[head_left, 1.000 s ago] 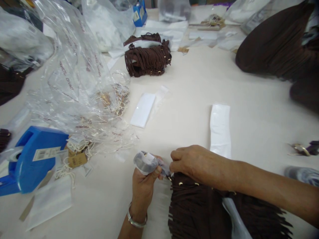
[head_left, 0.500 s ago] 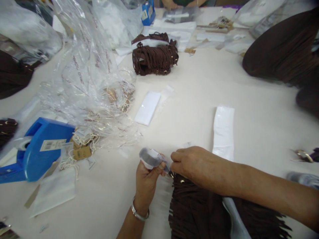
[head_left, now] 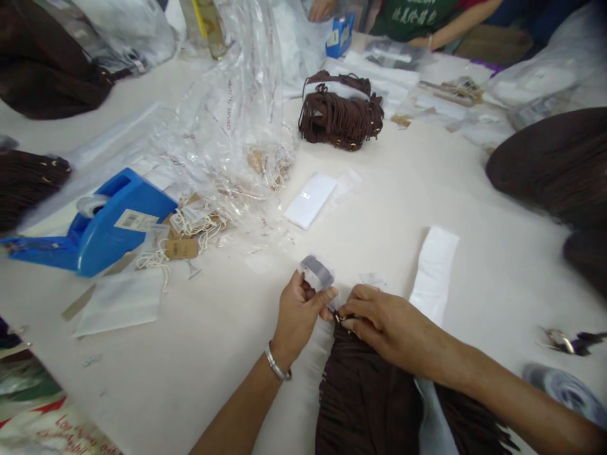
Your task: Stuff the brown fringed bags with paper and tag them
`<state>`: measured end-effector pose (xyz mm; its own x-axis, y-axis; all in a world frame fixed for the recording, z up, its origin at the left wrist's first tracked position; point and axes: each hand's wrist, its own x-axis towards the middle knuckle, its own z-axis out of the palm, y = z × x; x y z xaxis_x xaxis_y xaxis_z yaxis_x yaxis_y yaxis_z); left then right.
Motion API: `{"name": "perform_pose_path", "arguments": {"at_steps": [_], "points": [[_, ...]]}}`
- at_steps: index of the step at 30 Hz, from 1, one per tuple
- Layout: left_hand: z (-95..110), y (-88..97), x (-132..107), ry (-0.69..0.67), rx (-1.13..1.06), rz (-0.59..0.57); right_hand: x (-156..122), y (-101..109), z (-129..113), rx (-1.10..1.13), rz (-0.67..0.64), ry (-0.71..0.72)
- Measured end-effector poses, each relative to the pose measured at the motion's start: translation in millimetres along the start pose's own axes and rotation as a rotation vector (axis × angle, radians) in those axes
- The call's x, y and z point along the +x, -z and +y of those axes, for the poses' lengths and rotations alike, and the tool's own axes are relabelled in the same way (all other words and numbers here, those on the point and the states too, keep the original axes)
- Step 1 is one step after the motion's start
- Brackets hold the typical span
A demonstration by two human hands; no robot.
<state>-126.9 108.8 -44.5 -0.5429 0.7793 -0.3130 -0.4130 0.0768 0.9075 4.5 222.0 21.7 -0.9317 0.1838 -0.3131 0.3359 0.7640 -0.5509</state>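
Note:
A dark brown fringed bag (head_left: pixel 367 398) lies on the table in front of me, with a whitish strip (head_left: pixel 432 411) across it. My left hand (head_left: pixel 301 309) is closed round a small curled bundle of grey and white film (head_left: pixel 317 272), just beyond the bag's upper left corner. At that same corner my right hand (head_left: pixel 379 319) pinches a short dark strap end with small metal fittings (head_left: pixel 339 318). The two hands' fingertips nearly meet there. My right palm and forearm hide part of the bag's top edge.
Left stand a blue tape dispenser (head_left: pixel 118 221), tags on strings (head_left: pixel 183 248) and crumpled clear bags (head_left: pixel 237 145). Ahead lie a rolled fringed bag (head_left: pixel 341 114) and white packets (head_left: pixel 310 201) (head_left: pixel 434 272). Rightward are brown bags (head_left: pixel 554 164) and a clear roll (head_left: pixel 566 392). A co-worker (head_left: pixel 417 19) is opposite.
The view has shifted, so the table's things sit elsewhere in the picture. My right fingers have come down onto the strap end at the corner. The film bundle in my left hand is turned more upright.

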Motion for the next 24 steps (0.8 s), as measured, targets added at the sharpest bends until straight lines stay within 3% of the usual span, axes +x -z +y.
{"name": "perform_pose_path", "arguments": {"at_steps": [8, 16, 18, 21, 24], "points": [[-5, -2.4, 3, -0.023, 0.11, 0.02, 4, -27, -17, -0.024, 0.12, -0.233], [-6, 10.3, 12, -0.038, 0.067, -0.042, 6, -25, -15, 0.099, 0.121, -0.211], [-1, 17.5, 3, -0.063, 0.097, -0.055, 5, -25, -11, 0.162, 0.12, -0.217], [2, 27.4, -22, -0.115, 0.199, 0.037, 4, -28, -4, 0.26, 0.127, -0.23], [-4, 27.0, -44, -0.026, 0.246, 0.077, 3, -32, 5, 0.404, 0.125, -0.262]]}}
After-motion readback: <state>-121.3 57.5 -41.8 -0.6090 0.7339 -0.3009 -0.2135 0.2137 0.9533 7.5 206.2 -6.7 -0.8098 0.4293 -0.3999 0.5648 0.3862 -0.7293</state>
